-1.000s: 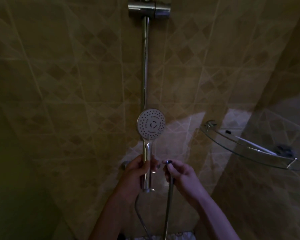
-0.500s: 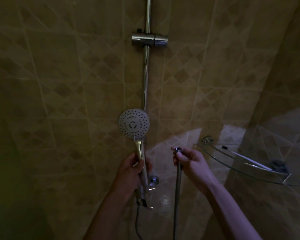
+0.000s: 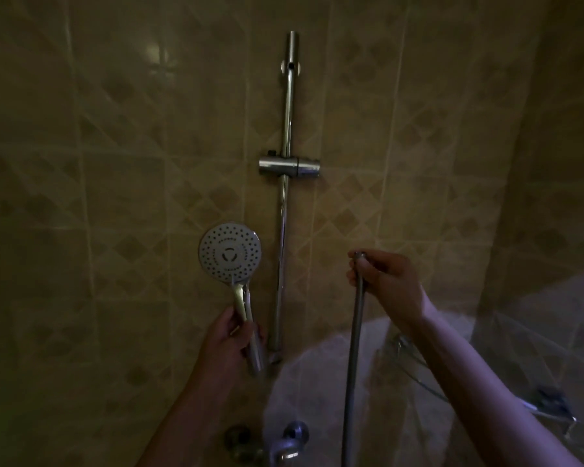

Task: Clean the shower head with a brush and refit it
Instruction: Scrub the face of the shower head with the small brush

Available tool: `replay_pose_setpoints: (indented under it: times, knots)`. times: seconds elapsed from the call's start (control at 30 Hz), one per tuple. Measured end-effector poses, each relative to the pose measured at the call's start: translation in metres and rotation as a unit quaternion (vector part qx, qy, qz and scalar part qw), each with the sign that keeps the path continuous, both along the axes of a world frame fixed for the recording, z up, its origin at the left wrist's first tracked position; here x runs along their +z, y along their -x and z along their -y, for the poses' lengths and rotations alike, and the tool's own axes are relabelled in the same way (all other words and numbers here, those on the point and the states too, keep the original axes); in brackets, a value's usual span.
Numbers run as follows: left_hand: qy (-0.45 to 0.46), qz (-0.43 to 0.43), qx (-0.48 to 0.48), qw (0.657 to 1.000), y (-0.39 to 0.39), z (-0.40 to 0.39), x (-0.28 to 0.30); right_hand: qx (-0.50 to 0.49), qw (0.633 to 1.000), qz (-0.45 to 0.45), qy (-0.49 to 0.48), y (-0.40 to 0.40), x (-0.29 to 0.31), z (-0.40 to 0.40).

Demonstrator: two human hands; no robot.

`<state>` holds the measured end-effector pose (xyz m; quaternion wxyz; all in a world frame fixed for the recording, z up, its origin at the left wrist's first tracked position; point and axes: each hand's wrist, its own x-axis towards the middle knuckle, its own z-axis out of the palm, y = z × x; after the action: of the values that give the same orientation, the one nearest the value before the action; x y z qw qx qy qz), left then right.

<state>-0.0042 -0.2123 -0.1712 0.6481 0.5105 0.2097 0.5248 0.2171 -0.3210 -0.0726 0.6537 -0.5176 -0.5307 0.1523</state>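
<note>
Here the left hand (image 3: 231,335) grips the shower head (image 3: 230,253) by its handle, just left of the wall rail (image 3: 285,203). The right hand (image 3: 386,281) pinches the detached hose (image 3: 355,338) end (apart from the head), right of the rail.

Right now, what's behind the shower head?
Tiled wall behind the shower head; the slide rail stands beside it, not behind. The tile directly behind the face is covered.

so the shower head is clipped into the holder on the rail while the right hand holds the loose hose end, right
Not quite. In the head view the shower head is not in the holder, which sits empty on the rail; the left hand grips it by the handle. The right hand does hold the loose hose end.
</note>
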Motion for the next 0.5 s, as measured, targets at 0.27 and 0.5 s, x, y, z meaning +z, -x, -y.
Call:
replay_pose_setpoints:
  times: [0.27,0.5]
  knots:
    - [-0.047,-0.018,0.025,0.998,0.004,-0.020,0.017,-0.052,0.994,0.069,-0.071,-0.015,0.096,-0.055]
    - [-0.060,-0.002,0.018,0.998,0.014,-0.042,0.032,-0.067,0.990,0.083,-0.094,-0.026,0.164,-0.113]
